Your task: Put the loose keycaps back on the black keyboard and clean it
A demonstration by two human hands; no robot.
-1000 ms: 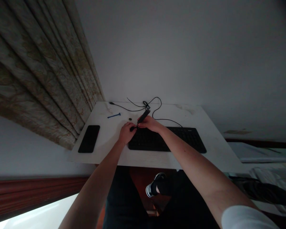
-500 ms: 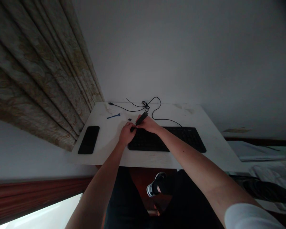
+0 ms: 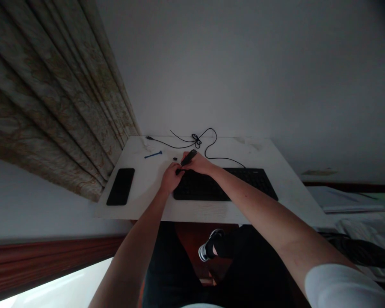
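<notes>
Desk (image 3: pixel 137 201) with keyboard (image 3: pixel 247 184) at right, phone (image 3: pixel 120 186) at left, knotted cable (image 3: pixel 196 140) far. Right hand (image 3: pixel 200 164) grips black pen-shaped device (image 3: pixel 189 157); left hand (image 3: pixel 171 178) pinches its near end, above keyboard's left corner (small black piece (image 3: pixel 175 158) lies loose beyond, unattached).

Desk top (image 3: pixel 137 205): white laminate, faint wood grain, matt. Keyboard (image 3: pixel 224 188), centre: matt black plastic. Phone (image 3: pixel 120 186), left on the desk: glossy black glass face. Pen-shaped device (image 3: pixel 188 158), centre: dark plastic, slight sheen. Cable (image 3: pixel 182 145): thin, smooth black sheath. Small stick (image 3: pixel 153 155): blue plastic. Curtain (image 3: pixel 45 102), upper left: patterned woven cloth. Skirting board (image 3: pixel 51 252), lower left: reddish varnished wood.
</notes>
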